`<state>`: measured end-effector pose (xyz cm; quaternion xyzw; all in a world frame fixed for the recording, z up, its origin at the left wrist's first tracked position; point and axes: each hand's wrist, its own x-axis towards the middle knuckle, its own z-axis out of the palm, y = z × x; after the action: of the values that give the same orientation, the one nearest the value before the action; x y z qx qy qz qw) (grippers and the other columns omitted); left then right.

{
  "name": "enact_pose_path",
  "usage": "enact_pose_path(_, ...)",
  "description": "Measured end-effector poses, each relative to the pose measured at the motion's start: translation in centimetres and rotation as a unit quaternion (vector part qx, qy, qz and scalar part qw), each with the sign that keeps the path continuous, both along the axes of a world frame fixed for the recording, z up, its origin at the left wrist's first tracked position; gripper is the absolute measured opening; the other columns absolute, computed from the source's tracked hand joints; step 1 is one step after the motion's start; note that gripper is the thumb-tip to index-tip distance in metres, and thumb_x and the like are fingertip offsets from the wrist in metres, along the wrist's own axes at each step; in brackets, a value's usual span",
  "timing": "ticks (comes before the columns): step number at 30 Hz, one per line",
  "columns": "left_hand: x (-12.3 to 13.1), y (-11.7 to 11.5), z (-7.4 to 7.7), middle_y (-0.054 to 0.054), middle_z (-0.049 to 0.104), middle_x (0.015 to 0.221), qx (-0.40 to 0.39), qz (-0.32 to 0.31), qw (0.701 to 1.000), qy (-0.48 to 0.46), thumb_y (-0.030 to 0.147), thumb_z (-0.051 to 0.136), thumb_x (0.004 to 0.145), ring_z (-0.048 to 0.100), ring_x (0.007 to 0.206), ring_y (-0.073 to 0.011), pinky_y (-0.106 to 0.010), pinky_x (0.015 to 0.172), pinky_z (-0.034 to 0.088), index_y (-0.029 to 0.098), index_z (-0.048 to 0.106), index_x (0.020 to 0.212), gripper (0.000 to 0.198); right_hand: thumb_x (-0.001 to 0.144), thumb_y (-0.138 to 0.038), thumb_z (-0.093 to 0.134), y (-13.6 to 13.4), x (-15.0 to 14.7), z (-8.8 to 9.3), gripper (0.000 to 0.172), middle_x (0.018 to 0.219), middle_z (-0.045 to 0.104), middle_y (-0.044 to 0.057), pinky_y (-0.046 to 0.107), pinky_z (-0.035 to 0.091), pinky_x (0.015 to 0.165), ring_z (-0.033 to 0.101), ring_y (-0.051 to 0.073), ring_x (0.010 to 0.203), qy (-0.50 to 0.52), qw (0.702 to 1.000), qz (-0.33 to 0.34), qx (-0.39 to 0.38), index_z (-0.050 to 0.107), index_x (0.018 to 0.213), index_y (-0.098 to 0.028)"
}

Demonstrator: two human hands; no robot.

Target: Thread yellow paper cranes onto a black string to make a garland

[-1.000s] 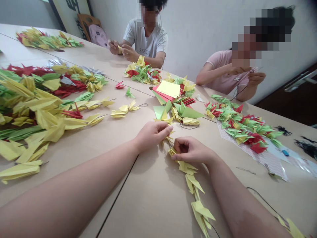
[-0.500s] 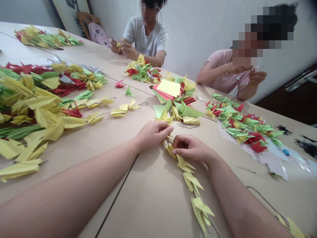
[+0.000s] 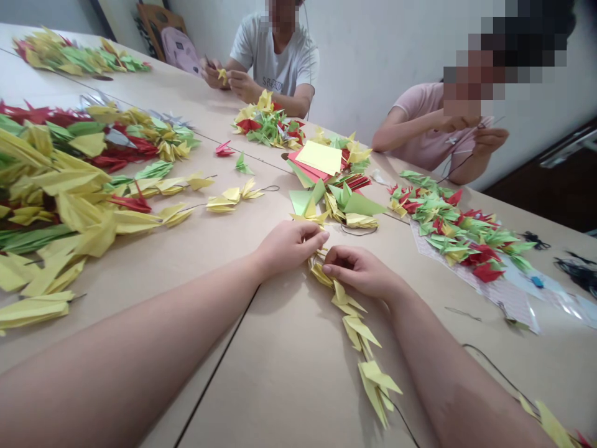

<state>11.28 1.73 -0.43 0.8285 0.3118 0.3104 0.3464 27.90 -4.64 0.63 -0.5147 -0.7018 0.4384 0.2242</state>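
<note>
A strand of yellow origami cranes (image 3: pixel 354 330) lies on the beige table (image 3: pixel 289 373), running from my hands toward me and to the right. My right hand (image 3: pixel 357 270) has its fingers curled around the strand's top end. My left hand (image 3: pixel 289 246) pinches at the same end, near a thin dark thread (image 3: pixel 318 254). The small piece between my fingers is mostly hidden. Just beyond my left fingertips lies a pile of green and yellow folded paper (image 3: pixel 338 208).
A stack of yellow and red paper sheets (image 3: pixel 317 158) sits in that pile. Long heaps of crane strands (image 3: pixel 60 186) cover the left side, and a red-green heap (image 3: pixel 457 230) lies right on patterned plastic. Two seated people (image 3: pixel 273 62) (image 3: pixel 433 124) work with paper and thread across the table.
My hands have moved only slightly, staying together at the strand's top end. The view has shifted a little, so everything on the table sits slightly higher in the frame.
</note>
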Motion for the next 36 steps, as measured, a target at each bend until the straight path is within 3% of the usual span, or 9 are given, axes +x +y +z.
enact_pose_path(6, 0.0, 0.0, 0.0, 0.004, 0.043, 0.052, 0.002, -0.003, 1.0, 0.006, 0.037, 0.039, 0.083, 0.039, 0.052, -0.008, -0.021, 0.051, 0.027, 0.015, 0.046, 0.056, 0.035, 0.078, -0.043, 0.051, 0.1, 0.0, -0.3, 0.03, 0.057, 0.039, -0.004, 0.022, 0.027, 0.047, 0.034, 0.008, 0.053, 0.0, 1.0, -0.023, 0.01, 0.047, 0.065, -0.016)
enact_pose_path(15, -0.1, 0.0, 0.0, 0.004, 0.044, 0.053, -0.011, -0.02, 1.0, 0.001, 0.041, 0.044, 0.08, 0.039, 0.052, -0.0079, -0.02, 0.05, 0.028, 0.015, 0.053, 0.062, 0.033, 0.076, -0.044, 0.054, 0.3, 0.3, -0.9, 0.03, 0.057, 0.04, -0.004, 0.021, 0.026, 0.044, 0.034, 0.007, 0.05, 0.093, 0.992, -0.089, -0.006, 0.047, 0.066, -0.016)
enact_pose_path(29, 0.0, 0.0, -0.1, 0.003, 0.051, 0.056, -0.017, -0.026, 1.0, 0.003, 0.043, 0.046, 0.077, 0.042, 0.053, -0.0079, -0.02, 0.05, 0.031, 0.015, 0.054, 0.063, 0.032, 0.074, -0.045, 0.055, 0.5, 0.1, -1.0, 0.031, 0.059, 0.042, -0.003, 0.022, 0.029, 0.048, 0.036, 0.008, 0.053, 0.083, 0.99, -0.116, 0.013, 0.047, 0.066, -0.016)
enact_pose_path(36, 0.1, -0.1, -0.1, 0.002, 0.053, 0.057, -0.015, -0.028, 0.999, 0.004, 0.042, 0.05, 0.075, 0.043, 0.053, -0.008, -0.02, 0.051, 0.032, 0.016, 0.054, 0.064, 0.029, 0.074, -0.047, 0.053, 0.6, -0.1, -1.1, 0.033, 0.055, 0.037, -0.005, 0.021, 0.025, 0.045, 0.031, 0.007, 0.05, 0.068, 0.989, -0.126, 0.024, 0.046, 0.065, -0.016)
